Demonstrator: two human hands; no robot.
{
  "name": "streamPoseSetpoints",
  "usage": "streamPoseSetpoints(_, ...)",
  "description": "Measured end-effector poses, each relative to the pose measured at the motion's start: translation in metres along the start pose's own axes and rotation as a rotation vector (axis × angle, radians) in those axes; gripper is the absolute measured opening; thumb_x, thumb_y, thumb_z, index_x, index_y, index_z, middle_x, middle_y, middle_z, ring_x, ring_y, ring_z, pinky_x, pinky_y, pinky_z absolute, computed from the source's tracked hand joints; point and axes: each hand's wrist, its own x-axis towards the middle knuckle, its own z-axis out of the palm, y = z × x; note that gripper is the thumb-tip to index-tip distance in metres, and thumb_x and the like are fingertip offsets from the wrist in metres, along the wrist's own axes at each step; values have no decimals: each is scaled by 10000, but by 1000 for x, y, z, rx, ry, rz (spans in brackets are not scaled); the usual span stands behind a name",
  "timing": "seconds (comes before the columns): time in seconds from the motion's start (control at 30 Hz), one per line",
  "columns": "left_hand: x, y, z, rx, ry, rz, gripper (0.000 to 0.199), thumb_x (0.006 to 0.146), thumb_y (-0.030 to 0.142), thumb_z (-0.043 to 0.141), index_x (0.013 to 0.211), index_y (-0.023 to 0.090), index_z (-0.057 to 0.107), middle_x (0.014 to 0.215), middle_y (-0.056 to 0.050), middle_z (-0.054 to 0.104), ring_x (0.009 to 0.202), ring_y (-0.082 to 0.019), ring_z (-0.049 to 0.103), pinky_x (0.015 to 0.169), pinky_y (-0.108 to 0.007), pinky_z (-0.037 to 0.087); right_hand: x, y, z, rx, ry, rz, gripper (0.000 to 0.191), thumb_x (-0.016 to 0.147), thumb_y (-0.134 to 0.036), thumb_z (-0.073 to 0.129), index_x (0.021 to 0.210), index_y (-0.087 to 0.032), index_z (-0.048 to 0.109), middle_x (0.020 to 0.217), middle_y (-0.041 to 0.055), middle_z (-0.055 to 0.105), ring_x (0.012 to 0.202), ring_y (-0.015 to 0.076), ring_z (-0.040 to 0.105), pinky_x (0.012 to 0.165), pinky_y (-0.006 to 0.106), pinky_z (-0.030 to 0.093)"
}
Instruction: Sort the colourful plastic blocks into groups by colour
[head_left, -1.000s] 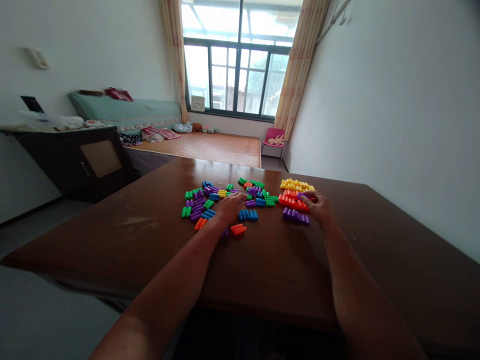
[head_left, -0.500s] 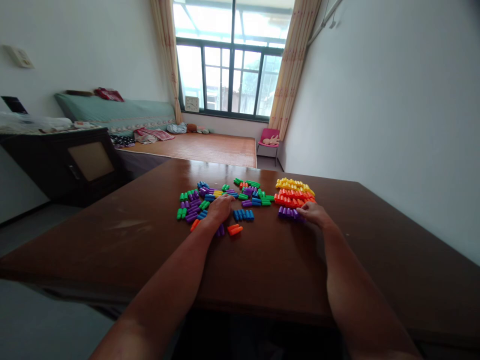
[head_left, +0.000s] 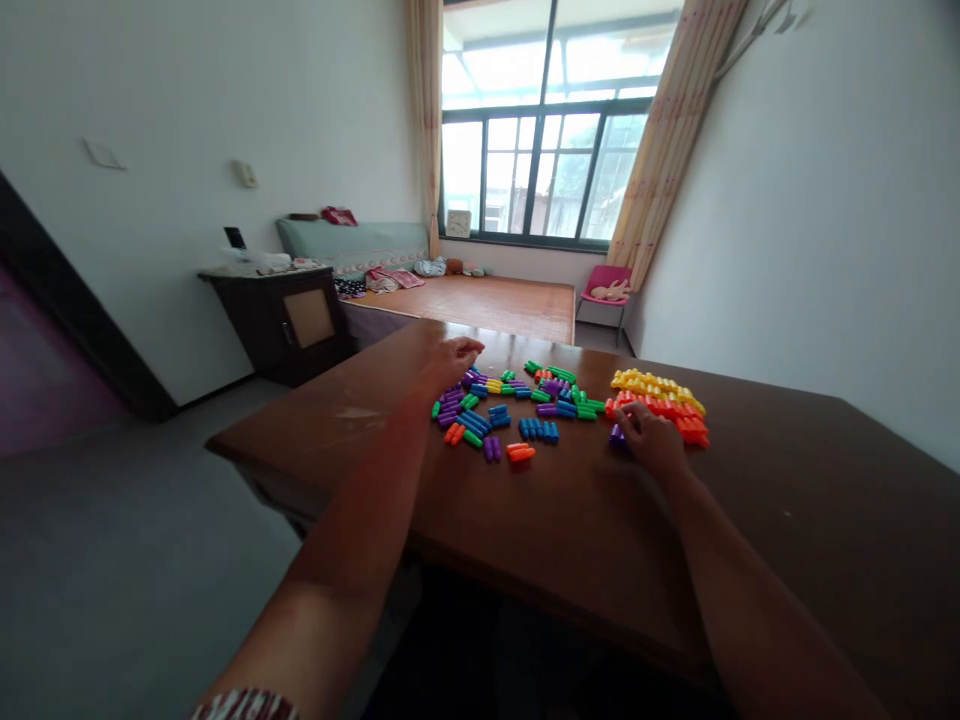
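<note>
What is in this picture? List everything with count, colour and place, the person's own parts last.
Yellow pieces: many, yellow, table's right, far row.
Orange pieces: many, orange-red, nearer than yellow.
Mixed pieces: many, multicoloured, mid-table.
Table: one, brown, foreground.
Cabinet: one, dark, left.
Bed: one, brown top, behind table.
Cloths: several, mixed, on bed.
Chair: one, pink, back right.
Toy: one, pale, on chair.
Window: one, dark-framed, back wall.
Curtains: two, cream, flanking window.
Clock: one, pale, windowsill.
Forearms: two, foreground.
Left hand: one, over far tabletop.
Right hand: one, at purple pieces.

Brown table (head_left: 540,530), bearing bright pieces (head_left: 540,430), apparently plastic, in clusters and rows.
</note>
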Motion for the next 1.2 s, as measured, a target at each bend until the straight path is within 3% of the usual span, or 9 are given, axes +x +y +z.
streamPoseSetpoints(0.1,-22,-18,-31,208,-197,-68,291,780,312,572,965,146,724,918,-54,732,808,-180,653,731,-252,504,-6,-17,5,52,-54,-118,412,907,-552,405,935,-220,646,686,31,670,600,181,597,555,262,331)
streamPoseSetpoints(0.2,-54,-32,-45,387,-382,-138,385,759,448,614,1011,176,715,922,-51,714,818,-194,649,721,-244,492,-8,-24,7,82,-77,-145,380,902,-546,422,915,-232,637,705,21,681,623,184,616,559,259,337)
streamPoseSetpoints(0.27,-73,-38,-44,447,-459,-162,584,686,542,680,1151,190,665,1054,-75,676,919,-224,639,772,-256,493,-9,-24,7,102,-78,-142,360,897,-541,437,909,-238,632,718,15,688,640,189,625,558,260,338)
streamPoseSetpoints(0.37,-91,-42,-27,502,-510,-180,851,578,576,763,1324,228,547,1272,-102,549,1085,-265,586,888,-284,477,-8,-22,7,134,-83,-149,345,893,-533,448,898,-239,628,722,11,690,657,193,631,563,263,350)
streamPoseSetpoints(0.5,-86,-42,11,605,-434,-199,731,705,536,695,1342,230,509,1313,-120,491,1211,-295,509,1006,-348,423,-9,-20,8,146,-97,-136,342,891,-530,449,882,-239,629,723,11,692,656,192,635,575,270,375)
streamPoseSetpoints(0.67,-51,-36,48,610,-395,-192,550,735,446,696,1218,214,572,1263,-104,513,1139,-258,556,971,-334,446,-9,-21,10,158,-120,-152,342,890,-525,443,882,-241,634,727,17,698,668,194,648,584,275,399)
streamPoseSetpoints(0.83,-21,-35,65,404,-292,-228,312,711,336,710,962,161,650,1039,-83,621,1007,-241,600,884,-315,483,-10,-27,7,178,-123,-165,356,890,-543,435,873,-246,631,733,16,704,666,200,657,588,282,414)
streamPoseSetpoints(1.03,-22,-50,80,202,-31,-185,109,763,194,626,865,162,645,967,-77,665,949,-216,617,892,-355,491,-11,-31,6,212,-120,-192,383,897,-555,415,875,-241,633,715,25,697,664,209,662,598,295,438)
streamPoseSetpoints(1.2,-23,-66,88,-77,32,-65,194,738,38,581,870,170,636,967,-43,682,950,-171,645,896,-330,510,-15,-31,11,205,-79,-178,365,895,-547,444,913,-235,633,738,22,700,643,189,652,599,280,445)
